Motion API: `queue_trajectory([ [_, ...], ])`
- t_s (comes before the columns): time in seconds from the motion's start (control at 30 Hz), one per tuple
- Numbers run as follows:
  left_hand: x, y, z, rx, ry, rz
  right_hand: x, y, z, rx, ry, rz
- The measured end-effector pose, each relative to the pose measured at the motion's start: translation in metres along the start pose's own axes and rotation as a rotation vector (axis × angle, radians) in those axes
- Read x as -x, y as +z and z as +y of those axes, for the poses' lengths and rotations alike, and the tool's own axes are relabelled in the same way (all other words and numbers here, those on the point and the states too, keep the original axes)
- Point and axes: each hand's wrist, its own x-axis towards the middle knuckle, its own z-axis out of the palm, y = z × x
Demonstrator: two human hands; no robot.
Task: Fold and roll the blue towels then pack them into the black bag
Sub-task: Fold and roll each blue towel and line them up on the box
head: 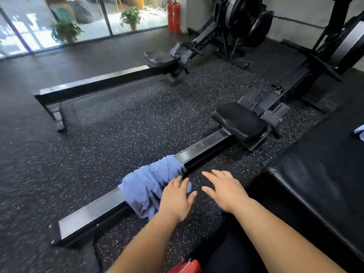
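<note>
Blue towel (149, 186) hangs bunched and creased over the rail (204, 146) of the nearer rowing machine, roughly midway between the rail's near end and its black seat (241, 121). One end trails down toward the speckled rubber floor (118, 131). I see my left hand (176, 200) stretched out palm down at the towel's near edge, fingers straight and spread, gripping nothing; whether the fingertips touch the cloth I cannot tell. My right hand (224, 191) is just beside it, over the floor, also flat with fingers splayed and empty. At the far right edge a scrap of blue cloth (359, 133) lies on a black padded bench (325, 174). A second rowing machine (118, 79) stands farther off to the left, and two red fire extinguishers (173, 16) stand by the glass wall.
</note>
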Motion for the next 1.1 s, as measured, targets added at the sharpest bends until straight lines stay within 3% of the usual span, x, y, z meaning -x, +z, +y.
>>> queue_trajectory([
  [0.5,-0.040,0.028,-0.072,0.041,-0.261,-0.152,-0.071,0.044,-0.039,0.037,-0.128,-0.211],
  [0.9,-0.098,0.045,-0.087,-0.061,-0.336,-0.238,-0.128,0.075,-0.040,-0.058,-0.115,-0.249],
  [1.1,-0.107,0.055,-0.093,-0.043,-0.373,-0.192,-0.135,0.074,-0.043,-0.075,-0.101,-0.265],
])
